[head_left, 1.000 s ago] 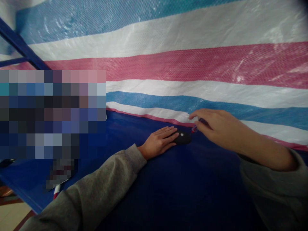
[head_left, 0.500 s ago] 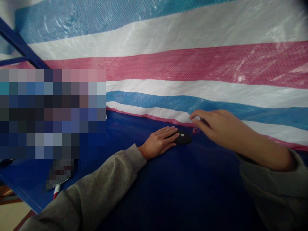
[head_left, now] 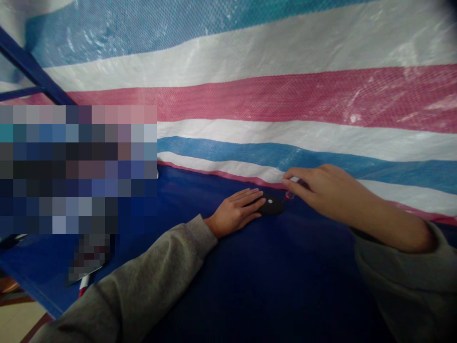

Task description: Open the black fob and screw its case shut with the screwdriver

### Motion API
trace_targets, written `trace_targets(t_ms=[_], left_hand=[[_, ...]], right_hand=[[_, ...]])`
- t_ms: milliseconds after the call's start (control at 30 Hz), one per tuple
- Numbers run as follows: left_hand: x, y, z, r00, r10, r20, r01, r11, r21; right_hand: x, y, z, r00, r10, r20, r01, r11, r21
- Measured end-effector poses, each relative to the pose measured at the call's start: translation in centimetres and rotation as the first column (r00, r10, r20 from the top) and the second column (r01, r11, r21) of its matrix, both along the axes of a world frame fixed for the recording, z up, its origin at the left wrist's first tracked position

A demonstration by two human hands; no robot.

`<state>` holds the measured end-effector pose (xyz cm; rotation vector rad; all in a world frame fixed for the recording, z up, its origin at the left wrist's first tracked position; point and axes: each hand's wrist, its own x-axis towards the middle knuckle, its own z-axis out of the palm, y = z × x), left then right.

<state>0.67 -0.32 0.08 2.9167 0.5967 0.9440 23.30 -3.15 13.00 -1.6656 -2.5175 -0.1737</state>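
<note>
My left hand (head_left: 237,212) lies flat with its fingers stretched over the left part of a black rounded object (head_left: 274,206), which looks like a computer mouse and has a pale round spot on top. My right hand (head_left: 314,183) hovers just to the right, thumb and forefinger brought together in a pinch. Whatever sits between those fingertips is too small to make out. Just below the thumb shows a small clear and red thing (head_left: 289,195); whether the fingers touch it I cannot tell.
The dark blue tabletop (head_left: 271,276) meets a striped plastic sheet (head_left: 250,97) at the back. On the left, a large area is pixelated, with a red and white stick-like thing (head_left: 84,285) below it. A blue metal bar (head_left: 34,62) slants at upper left.
My right hand has shifted very slightly down and right, and the small clear and red thing shows a little differently under it. My left hand stays on the black object.
</note>
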Motion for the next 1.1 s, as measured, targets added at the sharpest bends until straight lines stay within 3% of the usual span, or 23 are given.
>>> trace_targets(t_ms=[100,267,633,800,1000,1100], left_hand=[[0.00,0.01,-0.02,1.000,0.000,0.002,0.000,1.000,-0.005],[0.04,0.04,-0.05,1.000,-0.006,0.002,0.006,1.000,-0.027],[-0.01,0.01,-0.02,1.000,-0.001,-0.008,0.001,1.000,-0.007],[-0.04,-0.02,0.04,1.000,-0.004,-0.015,0.004,1.000,-0.015],[0.00,0.01,0.04,1.000,0.001,-0.007,-0.001,1.000,-0.008],[0.03,0.03,0.03,1.000,0.002,-0.006,-0.002,1.000,0.001]], right_hand=[[0.05,-0.03,-0.13,0.998,-0.041,-0.039,0.041,0.999,-0.001],[-0.02,-0.18,-0.04,0.993,0.071,-0.090,-0.073,0.997,-0.011],[-0.20,-0.06,-0.20,0.997,-0.040,-0.060,0.038,0.999,-0.028],[-0.18,-0.18,-0.12,0.995,0.064,-0.072,-0.062,0.998,0.028],[-0.27,0.03,-0.24,0.999,-0.035,-0.033,0.035,0.999,0.001],[-0.38,-0.12,-0.12,0.998,-0.019,-0.057,0.019,1.000,-0.001]])
